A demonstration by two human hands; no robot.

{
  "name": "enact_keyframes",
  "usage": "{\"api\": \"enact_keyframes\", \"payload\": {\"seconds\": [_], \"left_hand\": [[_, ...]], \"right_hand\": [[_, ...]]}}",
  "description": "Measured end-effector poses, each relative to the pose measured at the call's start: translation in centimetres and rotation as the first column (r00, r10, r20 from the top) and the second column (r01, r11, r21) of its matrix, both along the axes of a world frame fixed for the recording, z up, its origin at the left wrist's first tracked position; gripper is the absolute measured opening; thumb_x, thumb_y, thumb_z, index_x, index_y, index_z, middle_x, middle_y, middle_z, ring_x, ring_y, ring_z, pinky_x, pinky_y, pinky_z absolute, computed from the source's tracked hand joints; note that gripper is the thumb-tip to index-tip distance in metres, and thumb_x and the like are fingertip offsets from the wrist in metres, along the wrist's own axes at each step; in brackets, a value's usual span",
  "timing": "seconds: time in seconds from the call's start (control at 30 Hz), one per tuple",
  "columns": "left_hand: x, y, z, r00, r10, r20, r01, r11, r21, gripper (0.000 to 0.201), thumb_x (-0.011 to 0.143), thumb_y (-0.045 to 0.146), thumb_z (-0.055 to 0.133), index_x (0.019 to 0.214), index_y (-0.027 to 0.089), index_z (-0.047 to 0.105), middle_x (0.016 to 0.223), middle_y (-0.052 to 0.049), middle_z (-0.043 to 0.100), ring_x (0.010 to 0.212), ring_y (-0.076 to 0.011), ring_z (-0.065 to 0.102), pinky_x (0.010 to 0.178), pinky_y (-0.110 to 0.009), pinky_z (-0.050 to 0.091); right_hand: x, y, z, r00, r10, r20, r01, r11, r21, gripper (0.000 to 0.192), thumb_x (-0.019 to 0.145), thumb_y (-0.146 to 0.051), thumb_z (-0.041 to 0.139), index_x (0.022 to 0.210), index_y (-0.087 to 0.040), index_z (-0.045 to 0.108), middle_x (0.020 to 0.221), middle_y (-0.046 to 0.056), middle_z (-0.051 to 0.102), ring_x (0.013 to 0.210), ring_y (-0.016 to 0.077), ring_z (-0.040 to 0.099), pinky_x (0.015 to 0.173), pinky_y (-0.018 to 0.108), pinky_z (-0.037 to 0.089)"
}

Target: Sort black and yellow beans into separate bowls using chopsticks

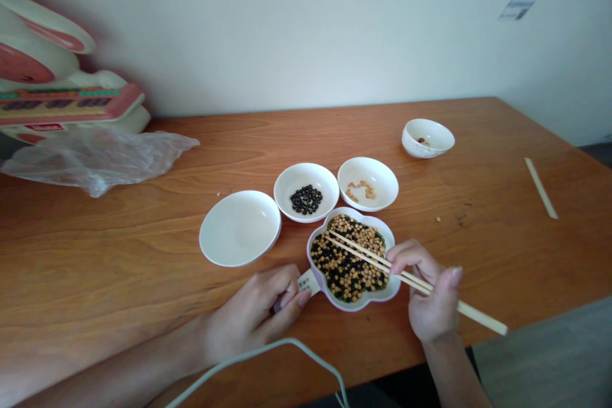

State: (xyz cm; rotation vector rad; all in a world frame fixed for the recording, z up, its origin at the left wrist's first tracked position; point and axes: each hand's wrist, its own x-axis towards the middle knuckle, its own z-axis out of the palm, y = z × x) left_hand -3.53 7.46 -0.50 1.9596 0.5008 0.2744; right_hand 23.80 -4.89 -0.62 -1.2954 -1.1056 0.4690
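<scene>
My left hand [268,303] is closed around the handle of a flower-shaped pan [394,288] with a pale purple rim. Mixed black and yellow beans [351,261] cover the pan's bottom. In my right hand [433,296] is a pair of chopsticks [471,313], their tips among the beans. Just behind the pan stands a white bowl [282,190] of black beans [306,199]. To its right, another white bowl [389,188] holds some yellow beans [366,188]. A third white bowl [239,229], at the left, shows nothing inside.
A small deep bowl [428,146] with a few bits in it stands farther back. One pale stick [540,188] lies at the right. At the left are a clear plastic bag [119,156] and a rabbit-shaped toy keyboard [71,105]. A pale cable [268,349] crosses the foreground.
</scene>
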Motion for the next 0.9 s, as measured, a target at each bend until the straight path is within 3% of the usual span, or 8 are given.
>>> {"api": "enact_keyframes", "payload": {"seconds": [0.9], "left_hand": [[0.3,-0.1,1.3,1.000,0.001,-0.010,-0.001,1.000,0.003,0.029,0.109,0.027,0.048,0.082,0.023,0.036,0.079,0.003,0.047,0.066,-0.0111,0.039,0.062,-0.025,0.034]], "right_hand": [[0.0,0.0,-0.2,1.000,0.003,0.005,-0.003,1.000,-0.014,0.068,0.110,-0.057,0.013,0.082,-0.026,0.067,0.084,0.005,0.062,0.084,0.0234,0.059,0.076,0.039,0.046]]}}
